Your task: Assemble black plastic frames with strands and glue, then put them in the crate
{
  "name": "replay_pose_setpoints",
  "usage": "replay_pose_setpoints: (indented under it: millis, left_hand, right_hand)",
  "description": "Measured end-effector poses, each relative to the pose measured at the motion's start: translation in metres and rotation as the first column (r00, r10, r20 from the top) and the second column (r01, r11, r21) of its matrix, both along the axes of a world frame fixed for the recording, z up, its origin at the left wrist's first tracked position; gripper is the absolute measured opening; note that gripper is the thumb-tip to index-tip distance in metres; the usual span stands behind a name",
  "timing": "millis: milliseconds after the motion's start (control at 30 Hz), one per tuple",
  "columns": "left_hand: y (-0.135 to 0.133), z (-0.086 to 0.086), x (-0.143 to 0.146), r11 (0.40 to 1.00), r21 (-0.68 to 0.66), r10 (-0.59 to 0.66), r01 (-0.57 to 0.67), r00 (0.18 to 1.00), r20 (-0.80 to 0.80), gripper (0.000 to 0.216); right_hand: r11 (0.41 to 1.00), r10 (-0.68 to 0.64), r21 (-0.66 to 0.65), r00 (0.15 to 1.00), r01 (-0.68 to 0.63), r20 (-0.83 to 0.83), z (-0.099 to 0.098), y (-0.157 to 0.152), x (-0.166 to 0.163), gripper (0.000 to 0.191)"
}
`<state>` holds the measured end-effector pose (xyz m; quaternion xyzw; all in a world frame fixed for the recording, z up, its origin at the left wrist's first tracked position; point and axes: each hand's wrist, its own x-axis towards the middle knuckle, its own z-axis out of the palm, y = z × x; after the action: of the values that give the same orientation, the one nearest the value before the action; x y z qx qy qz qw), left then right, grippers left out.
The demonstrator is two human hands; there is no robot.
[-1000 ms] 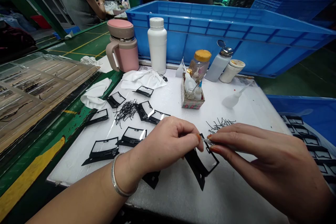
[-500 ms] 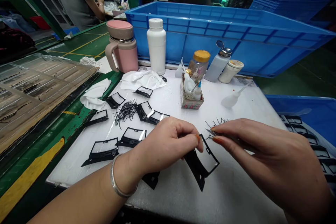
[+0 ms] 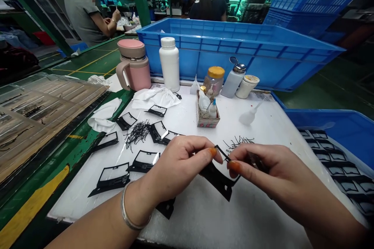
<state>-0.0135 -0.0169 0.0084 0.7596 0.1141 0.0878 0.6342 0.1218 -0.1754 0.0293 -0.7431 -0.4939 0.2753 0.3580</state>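
Observation:
My left hand (image 3: 184, 163) pinches a black plastic frame (image 3: 217, 182) with a rectangular opening, tilted above the white table board. My right hand (image 3: 274, 169) is closed, thumb and forefinger together at the frame's right edge. Metal tweezers (image 3: 257, 162) lie tucked in its palm, partly hidden by the fingers; their tips are out of sight. Behind the right fingers spreads a small cluster of thin black strips (image 3: 240, 141). A denser pile of such strips (image 3: 137, 134) lies to the left, among several similar frames (image 3: 113, 177).
A small box of dropper bottles (image 3: 208, 120) stands mid-board, with a squeeze bottle (image 3: 248, 116) to its right. Behind are a pink mug (image 3: 136, 70), a white bottle (image 3: 170, 66) and a blue crate (image 3: 233, 54). Another blue bin (image 3: 350, 118) with frames is at right. Co-workers sit beyond.
My right hand has moved left, so its fingertips now meet the frame's edge. The tweezer tips, visible before, are hidden. The frame has tilted slightly, and the camera view has shifted.

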Motion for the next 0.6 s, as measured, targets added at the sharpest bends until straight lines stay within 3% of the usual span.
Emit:
replay_pose_setpoints:
  millis: [267, 400, 500, 600]
  left_hand:
    - [-0.002, -0.002, 0.0, 0.991, 0.06, 0.118, -0.117, 0.993, -0.007, 0.03]
    - [0.006, -0.003, 0.0, 0.975, -0.078, 0.214, -0.21, 0.976, 0.042, 0.032]
    - [0.008, -0.007, 0.002, 0.951, -0.229, 0.231, -0.208, 0.97, 0.078, 0.03]
    - [0.005, -0.009, 0.003, 0.939, -0.292, 0.218, -0.184, 0.972, 0.091, 0.029]
  right_hand:
    - [1.0, 0.029, 0.001, 0.999, -0.029, -0.014, 0.0, -0.001, -0.006, 0.024]
    - [0.999, 0.041, 0.0, 0.985, -0.042, -0.167, 0.002, -0.001, -0.005, 0.024]
    - [0.999, 0.037, 0.004, 0.948, -0.038, -0.316, 0.002, 0.0, -0.001, 0.026]
    - [0.999, 0.015, -0.031, 0.892, -0.033, -0.452, -0.002, -0.001, 0.003, 0.027]
